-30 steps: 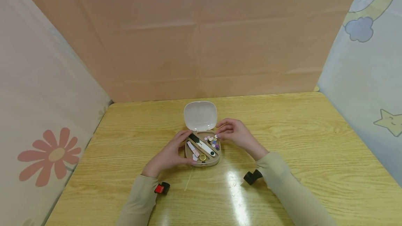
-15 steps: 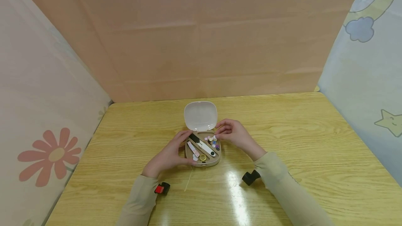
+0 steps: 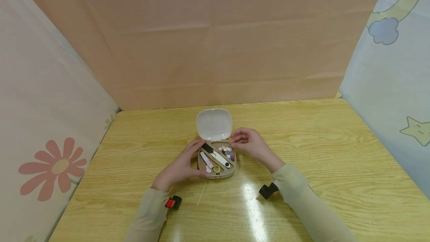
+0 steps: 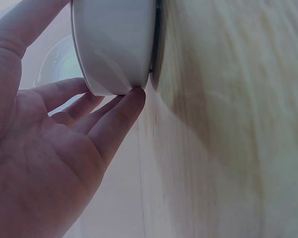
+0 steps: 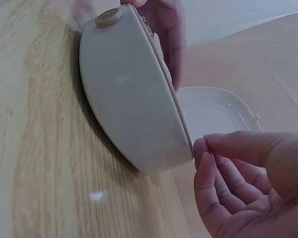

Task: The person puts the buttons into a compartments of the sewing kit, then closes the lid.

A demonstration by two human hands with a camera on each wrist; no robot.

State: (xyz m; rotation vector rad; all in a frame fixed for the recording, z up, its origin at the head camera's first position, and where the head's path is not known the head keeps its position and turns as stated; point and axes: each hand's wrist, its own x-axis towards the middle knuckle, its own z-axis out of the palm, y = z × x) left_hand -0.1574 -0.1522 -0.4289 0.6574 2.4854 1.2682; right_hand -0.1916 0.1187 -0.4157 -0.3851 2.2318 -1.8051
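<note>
An open sewing box point(image 3: 225, 176) with a beige compartment tray stands on the wooden table, its white lid point(image 3: 214, 124) raised at the back. My left hand point(image 3: 179, 167) grips the box's left side, thumb at the front and fingers toward the back. Just over the right rim is my right hand point(image 3: 252, 144); in the right wrist view its thumb and forefinger tips meet beside the box, and I cannot tell whether something small is between them. Several small buttons point(image 3: 229, 152) lie in the right compartment. White thread snips point(image 3: 220, 158) with a black end fill the middle one.
In the left compartment are a pink-and-white tape measure point(image 3: 206, 159) and a gold ring-shaped piece point(image 3: 217, 168). A pale thread-like strand point(image 3: 201, 193) lies in front of the box. Fabric walls point(image 3: 215, 40) border the table point(image 3: 319, 141) at the back and sides.
A white button seen at my right fingertips one second ago now lies lower, among the other buttons. The right hand has shifted slightly left; the left hand has held still on the box.
</note>
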